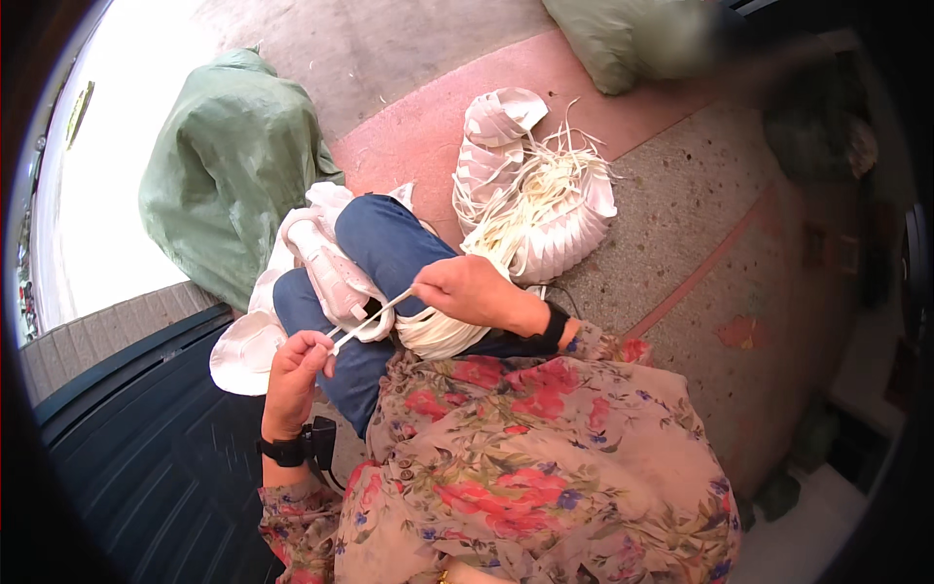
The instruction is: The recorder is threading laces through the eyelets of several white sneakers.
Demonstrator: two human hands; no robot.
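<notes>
A cream flat lace (375,316) is drawn tight between my two hands above my lap. The fingers of my left hand (300,368) pinch its lower left end. At its other end, my right hand (475,290) is closed on it between thumb and fingers. Just beyond the lace, what looks like a white shoe upper (331,277) lies across my knees, with a dark opening toward me. Below my right hand rests a bundle of cream laces (443,336) on my lap, partly covered by the hand. Whether the lace passes through the upper, I cannot tell.
Stacked white pieces (574,238), seemingly uppers, lie on the floor ahead with a tangle of cream laces (550,175) on them. A green sack (233,165) stands at the left, another green sack (632,39) at the far right. A dark panel (156,438) borders my left side.
</notes>
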